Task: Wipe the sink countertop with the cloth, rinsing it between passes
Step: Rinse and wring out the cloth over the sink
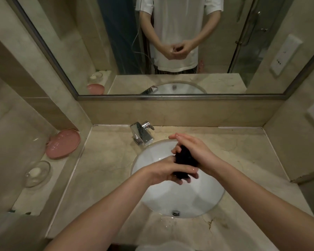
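At frame centre, over the sink (170, 200), the dark cloth (184, 161) is gripped by 2 hands, left hand (168, 172) and right hand (192, 148); it is judged soft, wet and best held bunched.

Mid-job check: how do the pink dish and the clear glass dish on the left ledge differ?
The pink dish is opaque and leans tilted against the wall; the clear glass dish is see-through and lies lower on the ledge. The pink dish looks empty, while the glass dish holds a white soap bar. The pink dish sits nearer the faucet. Both are shallow and rounded, on the same ledge.
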{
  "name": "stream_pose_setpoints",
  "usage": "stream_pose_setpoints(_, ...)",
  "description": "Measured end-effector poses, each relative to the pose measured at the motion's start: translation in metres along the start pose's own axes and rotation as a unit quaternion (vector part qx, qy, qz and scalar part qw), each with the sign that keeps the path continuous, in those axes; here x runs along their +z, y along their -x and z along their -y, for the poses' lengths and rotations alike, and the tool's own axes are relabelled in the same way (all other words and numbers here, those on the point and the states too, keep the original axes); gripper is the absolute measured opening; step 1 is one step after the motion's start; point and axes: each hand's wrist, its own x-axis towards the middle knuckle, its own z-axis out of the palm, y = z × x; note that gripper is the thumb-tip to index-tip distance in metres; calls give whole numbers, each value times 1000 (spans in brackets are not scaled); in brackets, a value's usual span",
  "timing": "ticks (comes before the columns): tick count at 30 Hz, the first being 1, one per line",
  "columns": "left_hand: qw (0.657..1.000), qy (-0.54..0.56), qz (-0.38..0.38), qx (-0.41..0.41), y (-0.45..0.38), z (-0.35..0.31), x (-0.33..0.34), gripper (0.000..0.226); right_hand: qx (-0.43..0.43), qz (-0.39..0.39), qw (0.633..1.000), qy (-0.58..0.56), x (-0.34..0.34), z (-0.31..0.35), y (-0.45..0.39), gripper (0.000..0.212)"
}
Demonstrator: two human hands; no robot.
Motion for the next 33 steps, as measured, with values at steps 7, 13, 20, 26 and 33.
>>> stream_pose_setpoints(7,974,180,138,-18,19,-1,3,26,-84,156,974,-139,-45,17,19,75)
stream_pose_setpoints(13,928,229,285,69,22,-11,36,31,-87,360,910,-186,-10,28,19,51)
stream_pose_setpoints(20,947,251,186,77,24,-1,54,25,-37,249,968,5,-9,47,43,8)
stream_pose_setpoints(26,993,5,-112,48,10,5,55,38,-33,114,981,150,5,32,49,28)
stream_pose_setpoints(33,968,-105,-227,15,4,13,50,18,-23,-110,992,53,30,-7,36,24)
